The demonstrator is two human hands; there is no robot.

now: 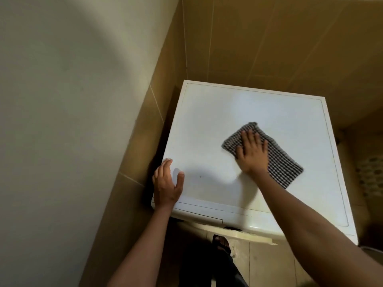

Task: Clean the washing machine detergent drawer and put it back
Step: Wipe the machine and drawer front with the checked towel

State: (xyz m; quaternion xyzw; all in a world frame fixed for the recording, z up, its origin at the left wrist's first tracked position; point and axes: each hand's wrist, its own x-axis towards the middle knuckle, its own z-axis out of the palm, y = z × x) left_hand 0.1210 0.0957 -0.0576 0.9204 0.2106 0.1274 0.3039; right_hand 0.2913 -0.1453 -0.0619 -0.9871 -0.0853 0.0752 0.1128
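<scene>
The right hand (251, 152) lay flat with spread fingers on a checked cloth (284, 168) atop the white washing machine (228, 112), the left hand (166, 183) rested relaxed on its front-left corner, grasping nothing, and the detergent drawer (199, 218) seemingly sat pushed in just below it.

Right hand (251, 153) presses checked cloth (277, 160) on washing machine (207, 121)

The right hand (251, 154) covers part of the checked cloth (284, 164), the washing machine (228, 112) shows only a thin strip of its front beneath the top, both forearms (300, 210) are cut off at the lower edge, and a spotted object (371, 172) at the right edge is blurred and cropped.
</scene>
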